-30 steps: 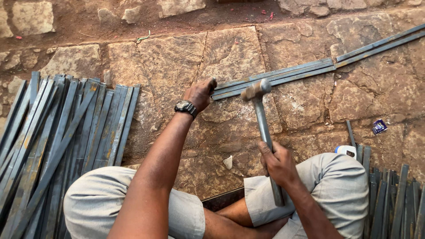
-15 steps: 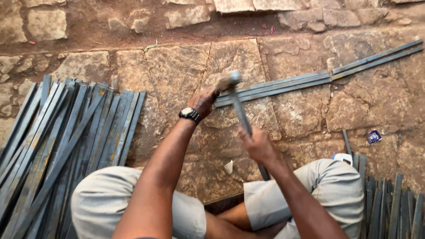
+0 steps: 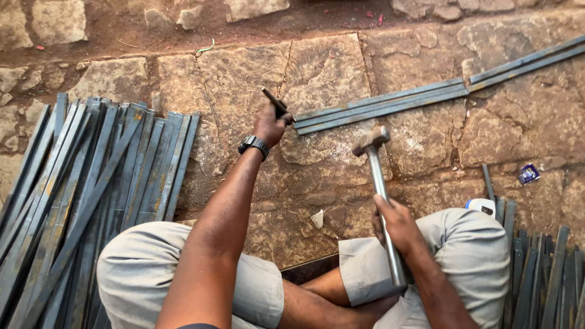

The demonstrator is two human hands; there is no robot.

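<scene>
Hammer (image 3: 373, 141) now lifted off the punch (image 3: 275, 102), both hands' fingers clamped on these tools.

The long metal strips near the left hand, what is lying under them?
Under the long metal strips lies rough stone paving, bare on both sides of them. The stone directly beneath is covered. The left hand holds a dark punch at their near end.

An open-air metalworking spot on rough stone paving.

I sit on cracked brown stone slabs (image 3: 329, 73) edged with red dirt. A heap of long grey flat steel strips (image 3: 85, 195) lies at my left, more grey strips (image 3: 548, 274) at my right, and paired long grey steel bars (image 3: 390, 103) stretch across the ground ahead. My steel-handled hammer (image 3: 376, 176) completes the workplace.
</scene>
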